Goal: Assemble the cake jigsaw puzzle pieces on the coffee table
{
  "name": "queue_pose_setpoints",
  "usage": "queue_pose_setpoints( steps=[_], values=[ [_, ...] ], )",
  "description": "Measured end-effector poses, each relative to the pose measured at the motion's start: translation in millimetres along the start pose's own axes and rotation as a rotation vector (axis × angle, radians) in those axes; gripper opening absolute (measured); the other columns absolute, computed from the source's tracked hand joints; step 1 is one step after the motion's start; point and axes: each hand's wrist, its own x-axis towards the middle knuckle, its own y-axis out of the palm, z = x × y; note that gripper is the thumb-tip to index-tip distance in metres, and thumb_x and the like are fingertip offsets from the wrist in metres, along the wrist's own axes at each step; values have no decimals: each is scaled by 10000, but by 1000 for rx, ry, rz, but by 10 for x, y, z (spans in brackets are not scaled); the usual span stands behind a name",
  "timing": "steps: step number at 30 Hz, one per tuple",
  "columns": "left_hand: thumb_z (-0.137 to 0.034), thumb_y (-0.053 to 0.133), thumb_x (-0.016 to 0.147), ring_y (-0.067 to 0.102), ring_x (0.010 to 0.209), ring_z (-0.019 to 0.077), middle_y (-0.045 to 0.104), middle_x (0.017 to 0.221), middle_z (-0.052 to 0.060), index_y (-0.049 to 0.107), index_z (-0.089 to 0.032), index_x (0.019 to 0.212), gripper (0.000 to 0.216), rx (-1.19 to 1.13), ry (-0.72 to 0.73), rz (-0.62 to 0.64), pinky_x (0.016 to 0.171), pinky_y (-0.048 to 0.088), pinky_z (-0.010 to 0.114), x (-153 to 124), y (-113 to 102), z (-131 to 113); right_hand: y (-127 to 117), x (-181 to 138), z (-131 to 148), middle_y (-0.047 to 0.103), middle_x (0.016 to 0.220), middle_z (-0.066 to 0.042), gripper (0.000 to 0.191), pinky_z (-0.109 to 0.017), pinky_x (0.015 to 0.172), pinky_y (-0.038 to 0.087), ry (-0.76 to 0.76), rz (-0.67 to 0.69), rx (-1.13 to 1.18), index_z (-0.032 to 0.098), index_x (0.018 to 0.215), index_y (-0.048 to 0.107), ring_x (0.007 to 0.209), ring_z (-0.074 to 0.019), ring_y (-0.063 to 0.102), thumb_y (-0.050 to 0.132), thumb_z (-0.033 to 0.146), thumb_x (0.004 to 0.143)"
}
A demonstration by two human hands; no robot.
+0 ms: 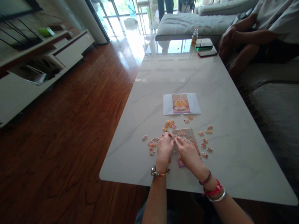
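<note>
A partly built jigsaw puzzle lies on the white marble table in front of me. My left hand rests at its left edge, fingers curled down onto the table. My right hand lies over the puzzle's lower left part, fingers bent and pressing near the left hand's fingertips. Whether either hand pinches a piece is hidden. Loose puzzle pieces lie to the left, above and to the right. A reference picture sheet with an orange figure lies beyond the puzzle.
A bottle, a green-edged device and a red-cased phone stand at the table's far end. Another person sits on the grey sofa at the right. A low white cabinet runs along the left wall over wooden floor.
</note>
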Motion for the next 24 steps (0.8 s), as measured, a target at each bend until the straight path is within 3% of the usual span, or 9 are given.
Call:
queue_pose_setpoints(
  steps=[10,21,24],
  values=[
    [-224,465,763,575,683,130,635,803,61,536,-201,957,208,5,35,-33,625,401,217,15,6,-11,22,2,41,513,1119,-138,378,-317,734,480,47,-22,-20,129,1147,477,956,-214,483,384,64,787],
    [-253,445,791,587,703,138,639,794,62,533,-205,964,200,14,24,-15,638,402,222,-26,-24,-48,53,2,6,540,1066,-139,361,-337,829,440,16,-95,26,111,1123,500,994,-209,477,378,59,787],
    [-303,446,799,592,723,144,641,828,73,531,-198,970,218,4,-15,-62,633,398,222,-54,-101,-54,63,-4,-10,542,1064,-138,371,-348,821,444,16,-99,45,116,1134,492,988,-212,481,385,63,782]
  ],
)
